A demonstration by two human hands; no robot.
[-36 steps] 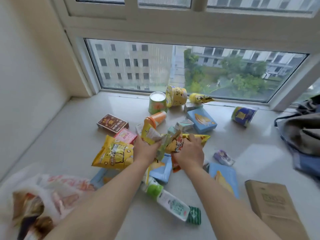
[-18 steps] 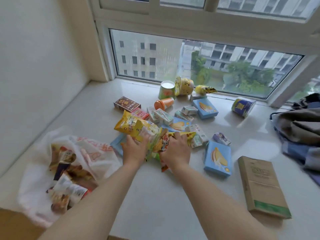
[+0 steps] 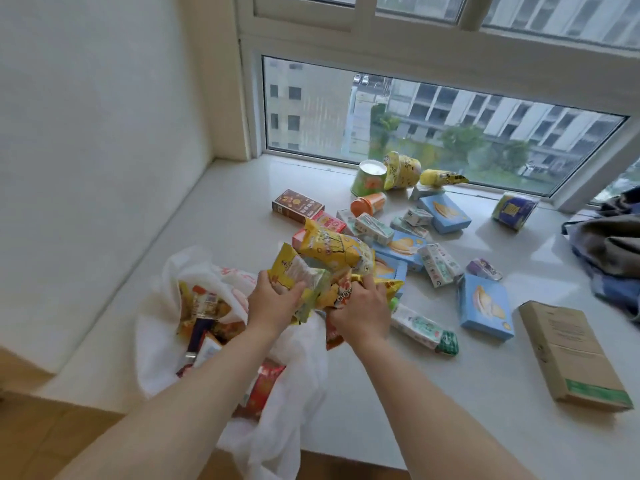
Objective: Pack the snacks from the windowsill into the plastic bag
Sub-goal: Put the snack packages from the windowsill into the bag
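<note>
Both hands have carried the crinkly bundle of snack packets [image 3: 332, 268] left since half a second ago, so it now hangs right over the mouth of the plastic bag [image 3: 298, 368] instead of the middle of the sill. Left hand [image 3: 273, 306] is curled round the glossy yellow pouches, right hand [image 3: 360, 313] clamped on the other side of the same armful. That bag is thin, white and floppy, slumped at the sill's front edge with shiny wrappers already inside. Still on the smooth pale windowsill [image 3: 214, 230]: flat blue cardboard boxes [image 3: 485, 306], a brown box [image 3: 297, 205], round paper cups [image 3: 369, 178] by the glass, and a plain kraft carton [image 3: 571, 355] to the right.
</note>
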